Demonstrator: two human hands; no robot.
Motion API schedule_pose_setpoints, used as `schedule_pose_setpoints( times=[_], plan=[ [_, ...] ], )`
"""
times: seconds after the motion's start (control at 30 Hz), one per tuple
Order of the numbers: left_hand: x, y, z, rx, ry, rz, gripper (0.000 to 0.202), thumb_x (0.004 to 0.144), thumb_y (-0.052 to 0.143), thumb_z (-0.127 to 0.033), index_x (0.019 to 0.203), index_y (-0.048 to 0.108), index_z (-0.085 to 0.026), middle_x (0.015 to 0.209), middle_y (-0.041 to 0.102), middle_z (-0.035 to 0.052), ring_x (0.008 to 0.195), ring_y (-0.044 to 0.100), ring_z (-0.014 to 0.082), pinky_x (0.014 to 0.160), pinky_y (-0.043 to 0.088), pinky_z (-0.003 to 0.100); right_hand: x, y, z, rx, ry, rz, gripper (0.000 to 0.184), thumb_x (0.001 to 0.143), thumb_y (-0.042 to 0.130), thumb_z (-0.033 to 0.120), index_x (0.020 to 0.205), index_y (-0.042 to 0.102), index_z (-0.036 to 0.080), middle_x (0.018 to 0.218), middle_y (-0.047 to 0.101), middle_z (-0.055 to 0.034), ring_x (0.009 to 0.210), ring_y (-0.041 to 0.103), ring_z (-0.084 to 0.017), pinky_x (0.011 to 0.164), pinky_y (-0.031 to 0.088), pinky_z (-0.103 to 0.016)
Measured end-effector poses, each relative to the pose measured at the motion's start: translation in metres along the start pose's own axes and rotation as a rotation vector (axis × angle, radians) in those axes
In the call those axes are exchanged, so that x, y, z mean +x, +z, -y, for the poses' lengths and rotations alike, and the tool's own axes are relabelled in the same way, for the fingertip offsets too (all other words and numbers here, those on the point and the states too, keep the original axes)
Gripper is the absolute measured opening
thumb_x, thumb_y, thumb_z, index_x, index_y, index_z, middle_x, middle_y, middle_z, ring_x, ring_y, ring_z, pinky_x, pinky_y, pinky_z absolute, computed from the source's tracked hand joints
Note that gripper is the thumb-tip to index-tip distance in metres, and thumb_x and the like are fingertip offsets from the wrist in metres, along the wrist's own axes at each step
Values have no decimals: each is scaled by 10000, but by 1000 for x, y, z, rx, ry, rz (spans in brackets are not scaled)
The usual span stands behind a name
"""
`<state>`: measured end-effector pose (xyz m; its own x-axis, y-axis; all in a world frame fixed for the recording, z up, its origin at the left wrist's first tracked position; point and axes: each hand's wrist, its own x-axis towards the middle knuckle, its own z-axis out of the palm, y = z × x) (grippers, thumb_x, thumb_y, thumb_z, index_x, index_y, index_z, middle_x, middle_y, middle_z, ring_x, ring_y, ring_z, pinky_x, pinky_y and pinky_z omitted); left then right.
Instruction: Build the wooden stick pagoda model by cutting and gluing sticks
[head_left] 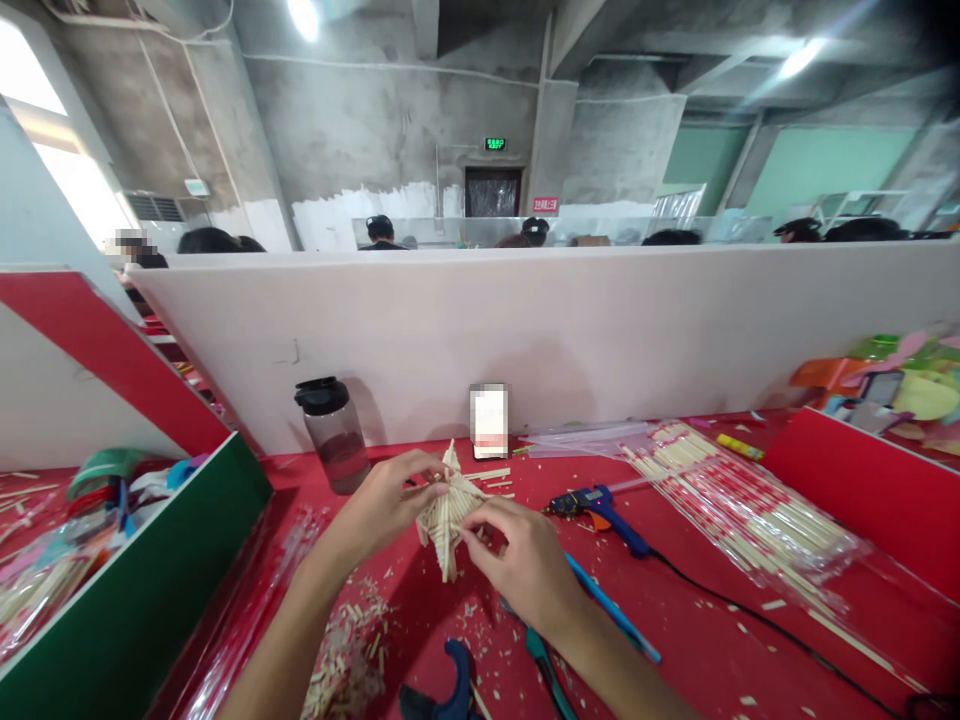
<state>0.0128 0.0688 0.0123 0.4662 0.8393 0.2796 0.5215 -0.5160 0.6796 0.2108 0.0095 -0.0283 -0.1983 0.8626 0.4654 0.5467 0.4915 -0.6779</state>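
Note:
A small pointed model built from pale wooden sticks (448, 522) is held up in front of me over the red table. My left hand (397, 488) pinches its upper left side between thumb and fingers. At its lower right edge, the closed thumb and fingertips of my right hand (517, 555) grip the model too; whether a loose stick is also between them I cannot tell. Several cut sticks (491, 478) lie just behind it. To the right rests a blue hot glue gun (600, 510). Green-handled pliers (546, 665) lie partly under my right forearm.
A dark-lidded water bottle (334, 435) and a phone (490, 422) stand by the white partition (600, 330). Bagged sticks (750, 500) lie at right, a blue pen (615, 610) nearer. Wood scraps (352, 650) and a dark blue tool (450, 690) are in front. Green (187, 560) and red (877, 500) dividers flank the table.

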Motion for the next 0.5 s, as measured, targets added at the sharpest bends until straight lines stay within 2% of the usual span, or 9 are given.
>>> schedule_pose_setpoints(
  times=[0.27,0.5],
  plan=[
    [0,1,6,0,13,-23,135,914,635,-321,974,710,-224,998,723,30,914,657,175,815,507,259,0,3,-2,1,-31,-28,146,840,686,83,793,708,219,812,723,0,761,647,-171,694,453,-257],
    [0,1,6,-3,-2,-27,147,911,638,-323,986,714,-223,988,725,30,888,657,173,776,507,252,0,4,-4,1,-45,-9,151,860,676,87,825,725,225,821,725,1,767,645,-172,701,455,-259]
  ],
)
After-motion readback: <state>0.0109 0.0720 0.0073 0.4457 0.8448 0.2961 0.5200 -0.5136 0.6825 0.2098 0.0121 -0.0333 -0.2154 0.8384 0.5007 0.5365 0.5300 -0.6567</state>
